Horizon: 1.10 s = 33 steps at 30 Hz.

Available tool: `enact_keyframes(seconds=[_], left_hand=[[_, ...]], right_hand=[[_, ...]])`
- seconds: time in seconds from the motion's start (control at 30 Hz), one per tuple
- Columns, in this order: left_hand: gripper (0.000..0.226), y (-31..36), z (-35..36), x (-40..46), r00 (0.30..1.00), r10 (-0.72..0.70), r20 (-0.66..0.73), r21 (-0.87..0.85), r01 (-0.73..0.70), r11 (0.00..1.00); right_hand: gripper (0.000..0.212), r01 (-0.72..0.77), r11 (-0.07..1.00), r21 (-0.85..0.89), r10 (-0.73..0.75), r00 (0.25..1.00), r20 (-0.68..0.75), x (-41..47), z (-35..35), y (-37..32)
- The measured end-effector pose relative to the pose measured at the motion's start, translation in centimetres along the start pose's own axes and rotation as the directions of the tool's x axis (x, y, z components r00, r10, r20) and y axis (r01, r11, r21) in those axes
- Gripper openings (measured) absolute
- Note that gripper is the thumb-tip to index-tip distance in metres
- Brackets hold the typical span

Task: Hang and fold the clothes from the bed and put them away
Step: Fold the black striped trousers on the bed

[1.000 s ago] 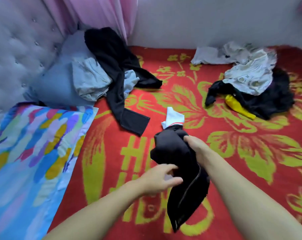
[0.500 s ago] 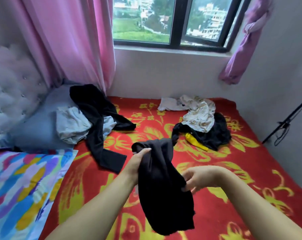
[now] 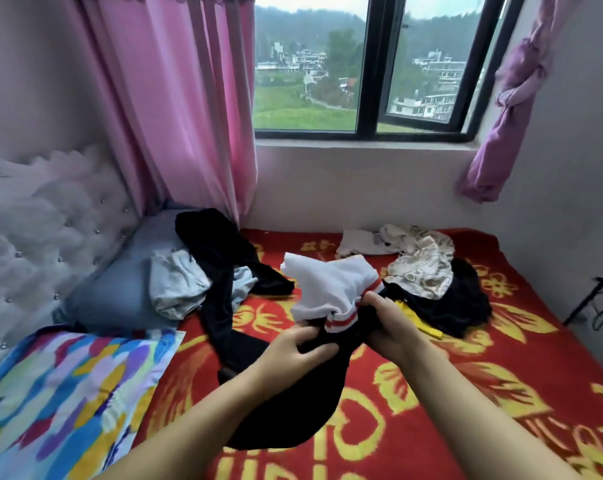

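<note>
You hold the black-and-white garment (image 3: 313, 341) above the bed (image 3: 466, 393), left hand (image 3: 293, 351) and right hand (image 3: 390, 327) both gripping its striped middle, its long axis running away from you, white end beyond your knuckles.

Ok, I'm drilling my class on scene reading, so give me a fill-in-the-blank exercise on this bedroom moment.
1. Both hands, left hand and right hand, grip a ____ garment with white fabric emerging from it.
2. The white fabric's cuff bears a ____ stripe.
3. The long curtain beside the window is ____.

Missing words: black; red; pink
</note>
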<state>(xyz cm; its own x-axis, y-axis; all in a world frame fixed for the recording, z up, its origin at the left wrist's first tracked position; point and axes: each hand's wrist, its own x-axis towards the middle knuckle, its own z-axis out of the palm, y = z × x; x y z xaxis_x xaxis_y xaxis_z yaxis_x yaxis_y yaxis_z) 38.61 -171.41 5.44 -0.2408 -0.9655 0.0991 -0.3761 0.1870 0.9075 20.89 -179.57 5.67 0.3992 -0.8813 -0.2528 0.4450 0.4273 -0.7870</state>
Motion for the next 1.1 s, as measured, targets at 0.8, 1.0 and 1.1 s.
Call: enact_keyframes(seconds=[0.8, 1.0, 1.1], left_hand=[[0.035, 9.0, -6.5, 0.2, 0.966, 0.015, -0.260, -0.550, -0.160, 0.820], [0.030, 9.0, -6.8, -0.6, 0.868, -0.037, -0.496, -0.426, -0.206, 0.881], [0.028, 9.3, -6.5, -0.3, 0.808, -0.039, -0.587, -0.372, -0.226, 0.900]], right_hand=[[0.040, 0.111, 0.397, -0.911, 0.245, 0.944, 0.221, -3.9, 3.9, 3.0], [0.087, 0.197, 0.516, -0.833, 0.272, 0.885, 0.378, -5.8, 6.8, 6.1], [0.041, 0.329, 0.482, -0.812, -0.080, 0.939, 0.333, -5.5, 8.2, 8.2]])
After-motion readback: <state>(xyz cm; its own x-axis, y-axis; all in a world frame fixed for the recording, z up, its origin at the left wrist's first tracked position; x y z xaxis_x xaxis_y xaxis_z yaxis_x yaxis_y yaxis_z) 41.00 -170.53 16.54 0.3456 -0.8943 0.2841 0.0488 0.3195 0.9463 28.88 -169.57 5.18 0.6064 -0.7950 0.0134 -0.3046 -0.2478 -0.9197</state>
